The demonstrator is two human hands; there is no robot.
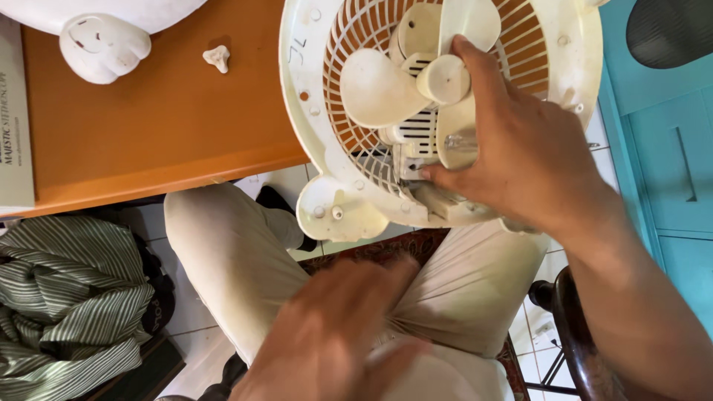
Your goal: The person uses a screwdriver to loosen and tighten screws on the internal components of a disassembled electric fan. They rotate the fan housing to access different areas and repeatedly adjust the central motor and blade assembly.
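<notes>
One cream fan housing [445, 111], round, with its grille and three pale blades showing; it sits half on the orange table [148, 141], half overhanging your lap. Two loose cream parts on the table: a large moulded piece [104, 46] at the top left edge and one small knob-like bit [217, 57] just beside it, apart from both it and the fan.

Your right hand [520, 156] is on the fan's centre. Fingers spread fairly wide: index finger [475, 63] laid against the round hub cap, thumb down at the ribbed motor mount near the lower rim. It presses and steadies rather than wraps anything.

Your left hand [334, 341] is low over your thighs, blurred; fingers look loosely spread with nothing in them, though the blur leaves that uncertain.

One flat pale box or booklet [15, 119] at the table's left edge, dark print running up its side. One green-and-white striped cloth [67, 297] bundled on the floor, lower left. Turquoise cabinet [668, 148] at right.
</notes>
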